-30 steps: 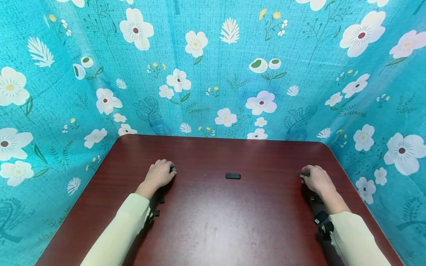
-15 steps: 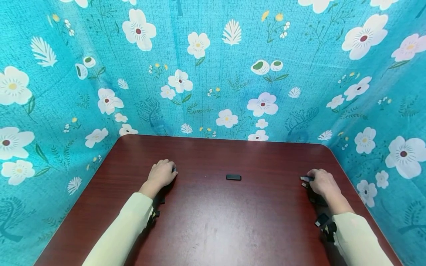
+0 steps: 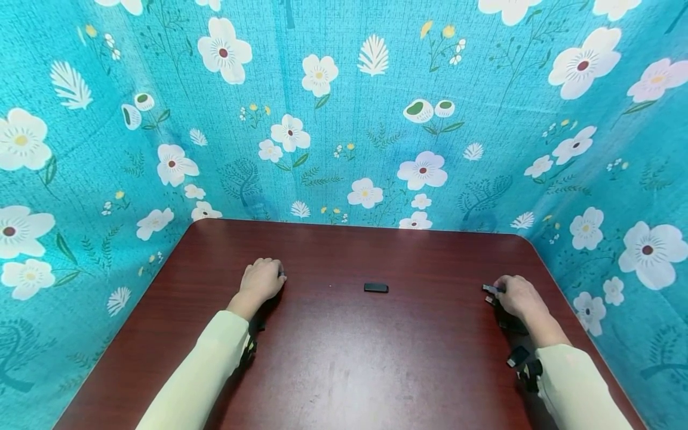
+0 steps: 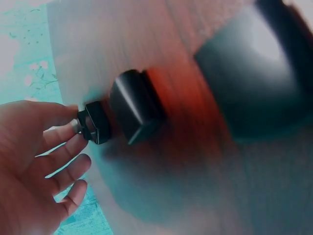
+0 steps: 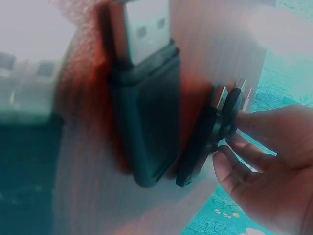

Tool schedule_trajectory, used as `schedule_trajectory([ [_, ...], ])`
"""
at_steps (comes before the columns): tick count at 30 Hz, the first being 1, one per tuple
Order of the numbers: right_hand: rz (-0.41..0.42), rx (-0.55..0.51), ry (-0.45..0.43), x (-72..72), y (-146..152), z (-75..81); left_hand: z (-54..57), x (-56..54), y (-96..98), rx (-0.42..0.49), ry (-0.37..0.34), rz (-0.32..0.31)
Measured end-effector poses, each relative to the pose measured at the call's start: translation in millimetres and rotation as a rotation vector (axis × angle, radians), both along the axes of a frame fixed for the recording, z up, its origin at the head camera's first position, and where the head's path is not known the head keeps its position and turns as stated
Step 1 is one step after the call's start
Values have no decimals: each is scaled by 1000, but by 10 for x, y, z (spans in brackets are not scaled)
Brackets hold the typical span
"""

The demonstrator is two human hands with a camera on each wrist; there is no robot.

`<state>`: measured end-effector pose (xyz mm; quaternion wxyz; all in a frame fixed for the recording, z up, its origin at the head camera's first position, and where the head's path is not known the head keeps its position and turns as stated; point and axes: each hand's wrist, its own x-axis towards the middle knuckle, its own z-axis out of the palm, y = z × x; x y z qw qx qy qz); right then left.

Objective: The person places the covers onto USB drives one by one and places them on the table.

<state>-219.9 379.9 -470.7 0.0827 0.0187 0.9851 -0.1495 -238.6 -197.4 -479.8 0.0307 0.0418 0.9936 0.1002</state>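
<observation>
My left hand (image 3: 260, 280) is at the left of the table, its thumb and fingertips pinching a small black cap (image 4: 98, 122). Nearer that wrist, a black cap (image 4: 137, 105) and another, blurred cap (image 4: 254, 73) lie in line with it. At the right, my right hand (image 3: 518, 295) pinches a black USB flash drive (image 5: 231, 110) between thumb and fingers. Close beside it lies a second flash drive (image 5: 198, 147), and a third flash drive (image 5: 146, 107) is nearer the wrist, metal plug bare. Midway between the hands rests a black stick (image 3: 376, 288), apparently a flash drive.
The dark red-brown table (image 3: 344, 346) has rounded far corners. A blue flowered cloth (image 3: 344, 119) hangs behind it and along both sides. Another flash drive (image 3: 518, 357) lies by the right wrist, and a blurred metal plug (image 5: 24, 83) fills the right wrist view's left edge.
My right hand has shifted slightly nearer and to the right, and the metal plug of the flash drive at its fingertips shows more. The left hand stays nearly still at its cap.
</observation>
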Motion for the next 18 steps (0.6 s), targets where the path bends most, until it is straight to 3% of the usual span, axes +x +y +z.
schedule_trajectory([
  [9,10,-20,34,32,-46,15,2,-19,-29,72,57,17],
  [18,30,-54,77,89,-172,56,65,66,39,180,93,-4],
])
